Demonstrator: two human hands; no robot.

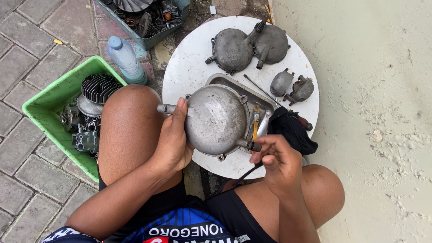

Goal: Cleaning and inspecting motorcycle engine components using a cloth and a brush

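Left hand (173,144) grips domed metal cover (216,119); right hand (276,162) pinches its spout.

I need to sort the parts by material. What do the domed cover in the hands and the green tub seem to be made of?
Domed cover: probably cast aluminium, going by its dull grey, scuffed, matte surface. Green tub: likely plastic, with a bright uniform colour and thin moulded rim.

Black shorts, blue-patterned black shirt

green bin (45,105) of engine parts, plastic bottle (126,59), black rag (294,130)
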